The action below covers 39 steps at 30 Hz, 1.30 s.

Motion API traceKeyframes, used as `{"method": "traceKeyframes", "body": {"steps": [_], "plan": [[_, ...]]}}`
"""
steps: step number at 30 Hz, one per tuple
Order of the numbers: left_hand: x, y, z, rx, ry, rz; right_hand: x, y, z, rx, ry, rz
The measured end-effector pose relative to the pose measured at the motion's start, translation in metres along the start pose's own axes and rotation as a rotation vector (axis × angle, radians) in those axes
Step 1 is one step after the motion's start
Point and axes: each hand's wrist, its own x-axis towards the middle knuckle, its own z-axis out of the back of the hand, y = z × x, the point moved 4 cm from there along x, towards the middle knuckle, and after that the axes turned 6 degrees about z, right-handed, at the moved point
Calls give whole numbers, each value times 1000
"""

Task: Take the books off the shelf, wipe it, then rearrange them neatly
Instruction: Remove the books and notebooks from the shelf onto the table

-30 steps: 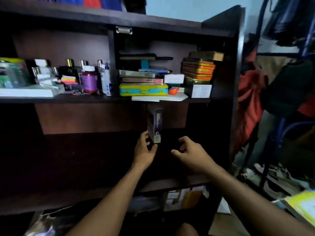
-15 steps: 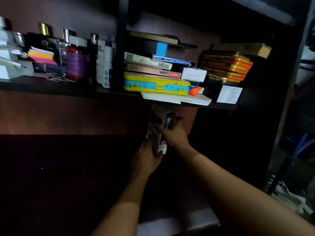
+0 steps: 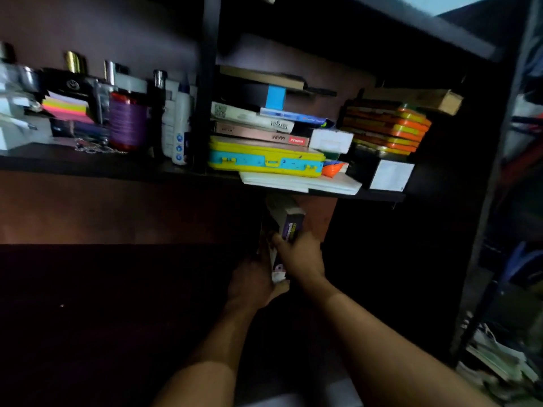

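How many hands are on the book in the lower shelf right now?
2. The right hand grips the book by its spine near the middle; the left hand holds its bottom end. How the left fingers lie behind it is hidden in the dark.

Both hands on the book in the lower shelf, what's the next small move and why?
Probably tip the book upright and seat it on the lower shelf. It leans, its top close under the upper shelf board; the right hand grips its spine and the left hand holds its lower end.
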Motion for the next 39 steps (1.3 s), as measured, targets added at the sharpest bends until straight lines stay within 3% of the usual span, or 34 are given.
{"method": "traceKeyframes", "body": {"steps": [5,8,13,15,18,20,22,24,25,28,33,35,39], "plan": [[-79,-34,23,-20,-36,-73,-71,1,48,91,-18,-62],[-132,-51,29,37,32,-23,-125,3,79,103,-39,-51],[-227,-95,42,25,102,25,-203,7,149,28,100,-28],[-259,-115,46,-211,140,50,-222,7,180,17,181,69],[-295,-176,69,-949,183,62,-251,-12,244,44,232,191],[-309,-216,81,-1323,315,58,-267,-40,296,-50,129,152],[-324,-255,96,-1453,491,23,-286,-65,349,47,39,-22],[-335,-292,103,-1412,625,14,-315,-85,392,450,40,-275],[-342,-308,110,-1391,688,-6,-327,-84,405,670,96,-313],[-376,-358,111,-1280,944,-86,-383,-82,443,993,271,-198],[-420,-411,75,-1095,1150,-41,-461,-106,481,1124,252,-272],[-434,-427,56,-1008,1230,-33,-481,-124,491,1067,156,-349],[-420,-441,23,-860,1110,-65,-488,-136,488,1010,-89,-395]]}}
